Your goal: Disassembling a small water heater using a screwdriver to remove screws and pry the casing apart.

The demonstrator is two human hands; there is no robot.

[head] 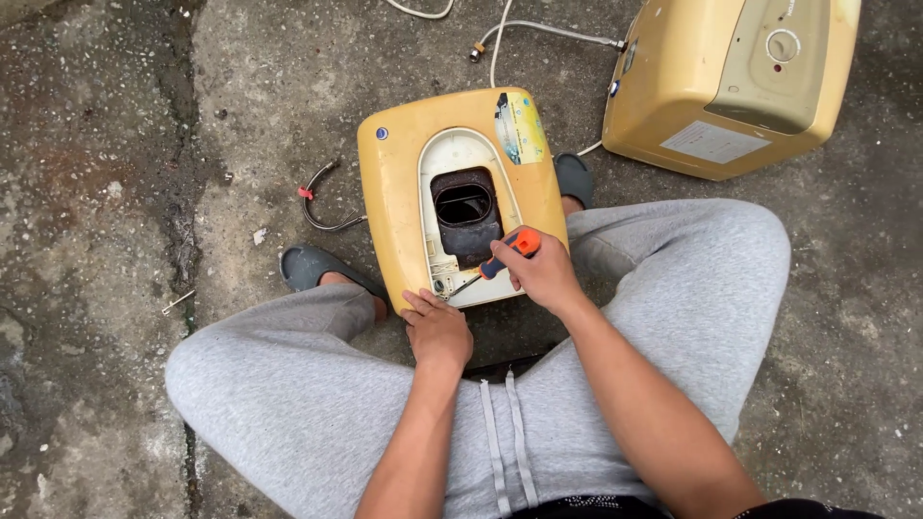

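My right hand point(543, 274) pinches the orange screwdriver point(500, 261), tip apparently on a screw; my left hand point(437, 330) presses the yellow heater casing point(394, 183). Keep the shaft square and the pressure firm.

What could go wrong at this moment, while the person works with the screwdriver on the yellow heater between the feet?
1. The screwdriver tip sits close to the left hand; if it slips, it may stab the fingers.
2. The heater seems steadied only by that hand and the legs on rough concrete, so it could tip.
3. A loosened screw might drop into the dark opening or a floor crack.
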